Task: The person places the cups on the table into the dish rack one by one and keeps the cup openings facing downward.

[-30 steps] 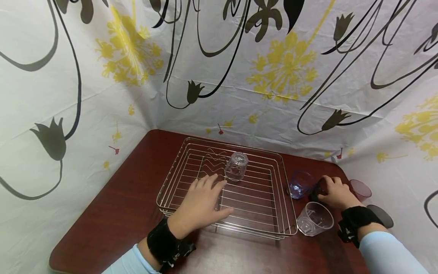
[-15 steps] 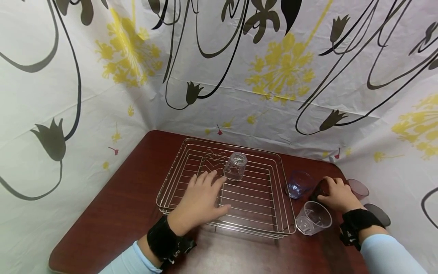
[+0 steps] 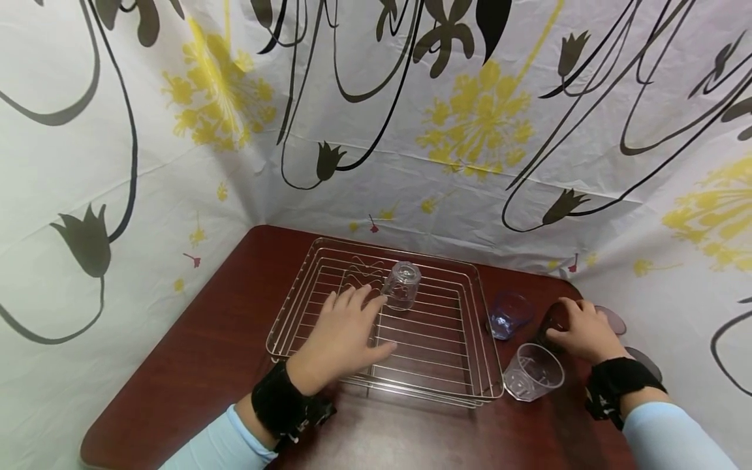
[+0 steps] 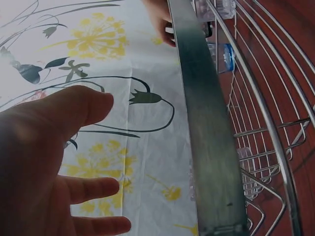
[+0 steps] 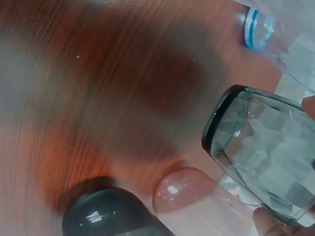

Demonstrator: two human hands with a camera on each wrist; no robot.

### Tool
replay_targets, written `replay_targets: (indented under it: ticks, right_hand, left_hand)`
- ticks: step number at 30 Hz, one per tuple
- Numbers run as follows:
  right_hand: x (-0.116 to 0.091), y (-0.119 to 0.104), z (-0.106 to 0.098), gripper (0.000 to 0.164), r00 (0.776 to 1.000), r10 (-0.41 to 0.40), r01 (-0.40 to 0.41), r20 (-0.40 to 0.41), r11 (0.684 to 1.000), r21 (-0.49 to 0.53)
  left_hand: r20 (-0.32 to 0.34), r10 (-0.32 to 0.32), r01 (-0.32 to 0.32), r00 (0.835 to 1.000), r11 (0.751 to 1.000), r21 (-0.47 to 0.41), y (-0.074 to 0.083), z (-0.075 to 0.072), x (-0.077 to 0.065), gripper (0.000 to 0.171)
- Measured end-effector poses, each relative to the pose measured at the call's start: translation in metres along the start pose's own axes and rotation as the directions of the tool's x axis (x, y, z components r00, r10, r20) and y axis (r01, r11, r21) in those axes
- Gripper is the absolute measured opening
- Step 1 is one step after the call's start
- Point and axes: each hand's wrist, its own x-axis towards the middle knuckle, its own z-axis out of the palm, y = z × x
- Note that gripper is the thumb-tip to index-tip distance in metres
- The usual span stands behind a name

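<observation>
My right hand (image 3: 581, 333) grips a dark-tinted drinking glass (image 3: 553, 321) to the right of the rack. In the right wrist view this glass (image 5: 263, 147) is see-through with a dark green edge, and fingertips (image 5: 268, 223) press its side. Over the left part of a wire dish rack (image 3: 489, 326), my left hand (image 3: 343, 333) is spread with straight fingers and holds nothing. A clear glass (image 3: 402, 285) stands upside down in the rack, just beyond the left fingertips. Whether the dark glass touches the table cannot be told.
A blue glass (image 3: 508, 316) and a clear glass (image 3: 531, 373) stand beside the rack's right edge. A pink glass (image 3: 614, 320) and a grey glass (image 3: 645, 364) are partly hidden by the right hand and wrist. A patterned curtain (image 3: 376, 170) hangs behind the red-brown table (image 3: 194, 365).
My right hand and the dark glass have shifted slightly right, away from the blue glass, hiding more of the pink glass. The left hand stays over the rack. The head view has turned slightly.
</observation>
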Motion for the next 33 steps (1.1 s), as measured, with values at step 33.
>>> replay_targets:
  ticks: [33]
  right_hand:
    - [-0.009, -0.034, -0.052, 0.086, 0.989, -0.061, 0.058, -0.138, 0.998, -0.028]
  left_hand:
    - [0.007, -0.055, 0.055, 0.998, 0.998, -0.002, 0.001, -0.012, 0.02, 0.092]
